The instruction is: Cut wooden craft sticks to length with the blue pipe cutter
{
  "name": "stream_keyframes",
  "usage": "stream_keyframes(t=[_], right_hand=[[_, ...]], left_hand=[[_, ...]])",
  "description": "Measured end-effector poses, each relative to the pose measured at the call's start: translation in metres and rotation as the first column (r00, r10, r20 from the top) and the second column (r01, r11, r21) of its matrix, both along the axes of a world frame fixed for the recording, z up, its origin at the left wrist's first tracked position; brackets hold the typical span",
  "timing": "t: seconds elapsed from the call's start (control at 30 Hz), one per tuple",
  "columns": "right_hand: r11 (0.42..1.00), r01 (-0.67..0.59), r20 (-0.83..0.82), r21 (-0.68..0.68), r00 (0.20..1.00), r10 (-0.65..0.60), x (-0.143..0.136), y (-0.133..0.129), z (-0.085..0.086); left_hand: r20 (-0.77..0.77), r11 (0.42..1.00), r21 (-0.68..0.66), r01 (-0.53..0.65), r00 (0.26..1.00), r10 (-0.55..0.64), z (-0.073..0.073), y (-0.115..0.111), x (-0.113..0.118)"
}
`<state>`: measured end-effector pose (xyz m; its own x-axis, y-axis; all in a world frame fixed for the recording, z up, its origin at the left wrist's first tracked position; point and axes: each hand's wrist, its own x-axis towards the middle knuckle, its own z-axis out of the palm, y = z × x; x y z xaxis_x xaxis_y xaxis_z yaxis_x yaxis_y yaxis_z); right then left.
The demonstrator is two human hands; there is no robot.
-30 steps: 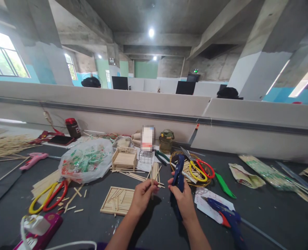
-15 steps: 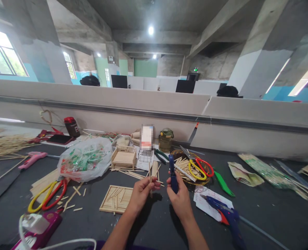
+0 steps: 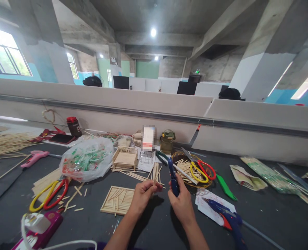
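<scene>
My left hand (image 3: 143,195) is pinched around a thin wooden stick (image 3: 154,176), held nearly upright over the dark table. To its right, my right hand (image 3: 182,198) grips a dark blue hand tool (image 3: 172,173) that points up and away; its exact kind is not clear. The stick and the tool are apart. Beside my left forearm lies a small panel of joined sticks (image 3: 108,205) with short loose pieces on top. Beyond the hands stands a small wooden bed-like model (image 3: 125,158), with loose sticks in front of it.
A basket (image 3: 208,185) of short sticks holds scissors (image 3: 200,173). A blue glue gun (image 3: 223,210) lies on paper at right, a pink one (image 3: 35,157) at left. Also about are a plastic bag (image 3: 85,173), more scissors (image 3: 47,196), a power strip (image 3: 48,227) and a bottle (image 3: 167,140).
The stick in my left hand has shifted slightly right and tilted. My right hand still holds the blue tool, which leans a little more to the left. The whole view has shifted slightly.
</scene>
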<state>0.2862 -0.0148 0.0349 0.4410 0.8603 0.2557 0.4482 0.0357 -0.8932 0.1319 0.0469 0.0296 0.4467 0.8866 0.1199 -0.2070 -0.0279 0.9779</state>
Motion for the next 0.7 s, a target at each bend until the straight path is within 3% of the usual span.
stream_keyframes(t=[0.4,0.53,0.7], right_hand=[[1.0,-0.018,0.108,0.013,0.994,0.017,-0.0015,-0.0011,0.0028],[1.0,-0.014,0.221,0.02,0.975,0.009,-0.0009,-0.0012,0.0001],[1.0,-0.02,0.415,-0.005,0.91,0.02,0.0042,-0.0039,0.0003]], left_hand=[[-0.023,0.999,0.032,0.041,0.999,-0.04,-0.0032,0.0002,0.0003],[-0.082,0.998,0.064,0.014,0.997,-0.009,-0.0042,0.0013,0.0007],[-0.006,0.999,-0.037,-0.023,1.0,0.023,-0.0031,0.003,0.0005]])
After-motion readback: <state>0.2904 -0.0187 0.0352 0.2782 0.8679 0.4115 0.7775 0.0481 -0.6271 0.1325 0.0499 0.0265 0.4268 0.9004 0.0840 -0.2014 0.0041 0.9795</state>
